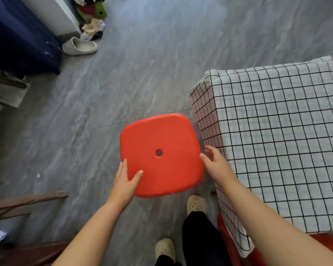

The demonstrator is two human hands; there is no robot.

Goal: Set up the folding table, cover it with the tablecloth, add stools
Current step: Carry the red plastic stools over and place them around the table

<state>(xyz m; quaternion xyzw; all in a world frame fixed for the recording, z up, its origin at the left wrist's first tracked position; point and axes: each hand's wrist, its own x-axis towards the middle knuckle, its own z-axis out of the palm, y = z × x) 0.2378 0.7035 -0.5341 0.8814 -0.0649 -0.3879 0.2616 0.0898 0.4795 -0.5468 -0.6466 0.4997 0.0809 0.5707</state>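
Observation:
A red plastic stool (160, 143) with a small hole in its seat is seen from above, just left of the table. My left hand (126, 179) grips the seat's near-left edge, thumb on top. At the seat's right edge, my right hand (214, 160) has its fingers curled around the rim. The table (277, 131) stands at the right under a white tablecloth with a black grid, which hangs down its sides. Part of a second red stool (229, 244) shows beneath the cloth at the bottom right. The first stool's legs are hidden.
Grey tiled floor (123, 83) stretches ahead. A dark blue case (21, 39) and a grey slipper (79, 47) lie at the far left, with a pile of clothes (92, 25) behind. Wooden furniture (17, 204) sits at the near left. My feet (196, 204) are below the stool.

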